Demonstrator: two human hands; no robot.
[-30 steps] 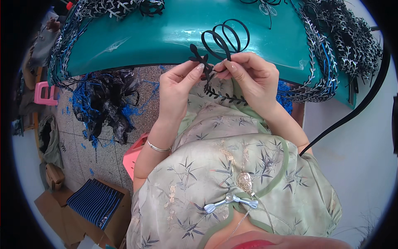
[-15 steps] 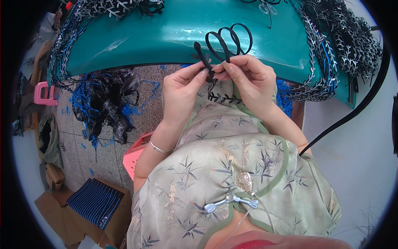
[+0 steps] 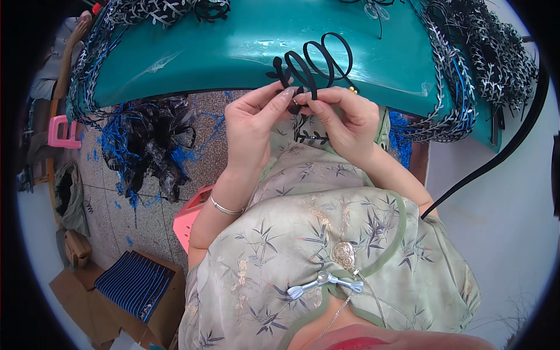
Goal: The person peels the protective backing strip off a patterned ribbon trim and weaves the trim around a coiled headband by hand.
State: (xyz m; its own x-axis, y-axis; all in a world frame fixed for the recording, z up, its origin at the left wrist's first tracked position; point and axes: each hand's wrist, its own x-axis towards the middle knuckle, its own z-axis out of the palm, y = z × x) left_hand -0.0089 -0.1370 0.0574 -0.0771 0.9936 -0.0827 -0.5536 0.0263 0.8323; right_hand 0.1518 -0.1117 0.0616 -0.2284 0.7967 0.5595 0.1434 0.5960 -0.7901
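Both my hands meet over my lap, just off the near edge of the green tabletop. My left hand (image 3: pixel 255 119) is closed in a pinch on a black leaf-edged strip (image 3: pixel 278 71), whose small leaves stick up past the fingertips. Against it, my right hand (image 3: pixel 349 119) pinches a flat black band (image 3: pixel 328 57) that loops upward in several loose coils. Small yellow beads (image 3: pixel 353 90) show beside the right knuckles. More black leaf trim (image 3: pixel 313 137) hangs below the fingers over my dress. Fingers hide where strip and band meet.
Bundles of black and silver leaf trim lie on the right (image 3: pixel 496 58) and left (image 3: pixel 87 76) of the green table (image 3: pixel 233 35). Black plastic with blue strands (image 3: pixel 151 146) lies on the floor. A cardboard box (image 3: pixel 166 303) and pink stool (image 3: pixel 64 132) stand left, near another person's arm (image 3: pixel 70 55).
My right hand has shifted slightly left and down, closer to the left. The coils have tilted and spread, and yellow beads now show. At far left, the other person's arm has moved up.
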